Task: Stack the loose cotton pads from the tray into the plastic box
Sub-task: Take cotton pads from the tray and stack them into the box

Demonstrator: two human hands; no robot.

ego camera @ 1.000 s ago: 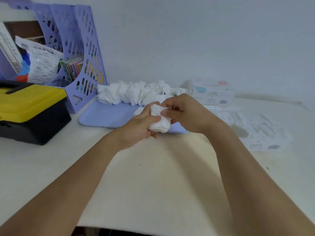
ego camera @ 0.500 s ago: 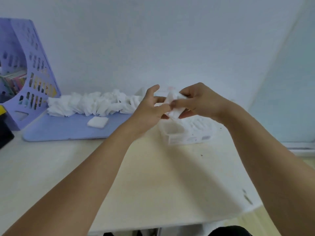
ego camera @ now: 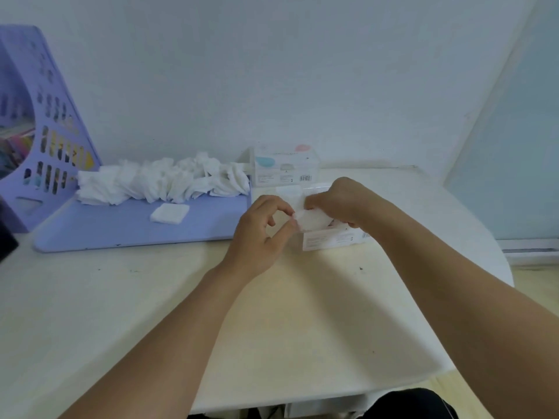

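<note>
Hands lower now, right hand (ego camera: 338, 204) fingers clamped on cotton pads (ego camera: 311, 220) over plastic box (ego camera: 332, 238), left hand (ego camera: 266, 228) fingers loosely apart.

Office desk (ego camera: 121, 297), lilac file rack (ego camera: 45, 131)

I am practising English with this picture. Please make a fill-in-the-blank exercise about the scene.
1. The right hand holds a small stack of pads over the clear plastic ____.
2. The loose cotton pads lie on a ____ tray.
3. One single pad lies apart, ____ the heap, nearer the person.
4. The left hand touches the stack with its ____.

Missing words: box; purple; in front of; fingertips
</note>
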